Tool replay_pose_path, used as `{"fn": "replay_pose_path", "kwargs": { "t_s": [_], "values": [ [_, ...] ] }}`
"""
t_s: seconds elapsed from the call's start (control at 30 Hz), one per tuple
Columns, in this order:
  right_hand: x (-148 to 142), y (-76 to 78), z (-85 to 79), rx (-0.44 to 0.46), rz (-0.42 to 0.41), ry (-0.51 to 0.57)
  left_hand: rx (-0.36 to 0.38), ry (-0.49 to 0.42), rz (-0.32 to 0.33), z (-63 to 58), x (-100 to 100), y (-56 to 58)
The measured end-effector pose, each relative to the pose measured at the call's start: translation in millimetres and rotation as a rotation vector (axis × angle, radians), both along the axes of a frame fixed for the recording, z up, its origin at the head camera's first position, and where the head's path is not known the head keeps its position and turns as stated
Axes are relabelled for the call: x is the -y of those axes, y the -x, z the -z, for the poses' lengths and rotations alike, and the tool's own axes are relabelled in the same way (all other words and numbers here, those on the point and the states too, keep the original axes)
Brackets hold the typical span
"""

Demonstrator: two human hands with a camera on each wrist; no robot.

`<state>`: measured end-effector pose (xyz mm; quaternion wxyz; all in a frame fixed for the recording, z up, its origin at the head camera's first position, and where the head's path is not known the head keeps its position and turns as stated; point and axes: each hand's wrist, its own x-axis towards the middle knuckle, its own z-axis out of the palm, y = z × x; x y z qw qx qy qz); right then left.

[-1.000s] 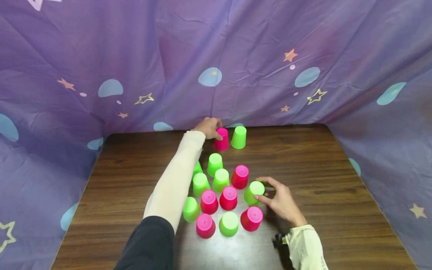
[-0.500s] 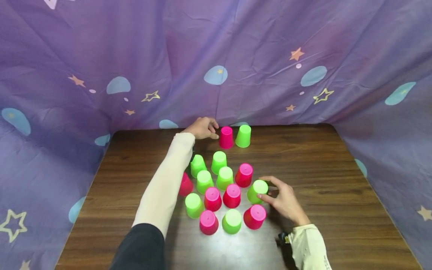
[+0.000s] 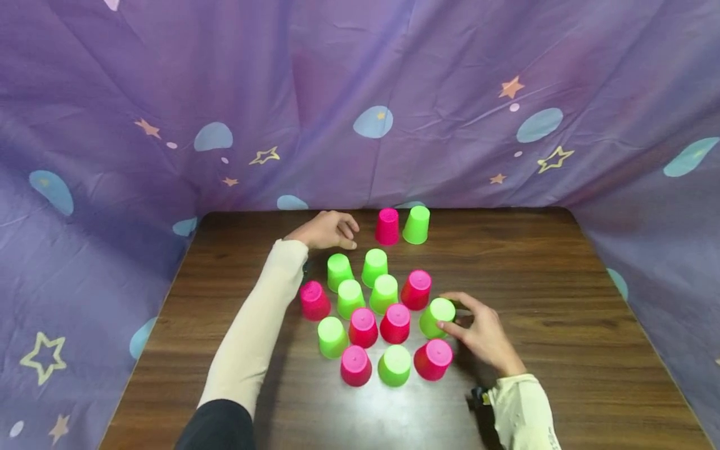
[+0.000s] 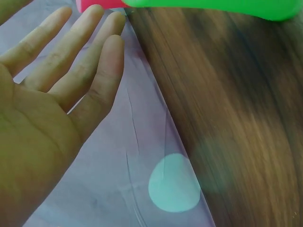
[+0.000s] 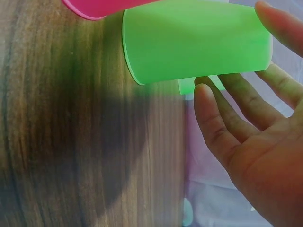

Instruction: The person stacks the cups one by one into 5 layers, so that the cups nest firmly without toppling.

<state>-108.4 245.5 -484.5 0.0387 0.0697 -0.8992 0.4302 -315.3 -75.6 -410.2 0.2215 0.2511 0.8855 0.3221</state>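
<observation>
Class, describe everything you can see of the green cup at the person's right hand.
The green cup is smooth and plastic-looking, widest at its rimmed mouth and tapering towards its base. It stands upside down on the wooden table, behind the front-right pink cup; whether they touch is unclear. The right hand holds its side, thumb on the near face. Its inside is hidden.

Upturned cups (image 3: 363,327) on brown table (image 3: 568,325)
</observation>
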Motion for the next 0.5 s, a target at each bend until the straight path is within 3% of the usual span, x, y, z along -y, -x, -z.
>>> {"fn": "replay_pose_path", "kwargs": {
  "t_s": [0.23, 0.5],
  "values": [
    [-2.8, -0.3, -1.1, -0.021, 0.002, -0.006, 0.023, -0.010, 0.045, 5.3, 22.1, -18.2],
    [-10.1, 3.6, -10.6, 0.001, 0.010, -0.011, 0.000, 0.075, 0.087, 13.1, 37.1, -31.6]
  ]
}}
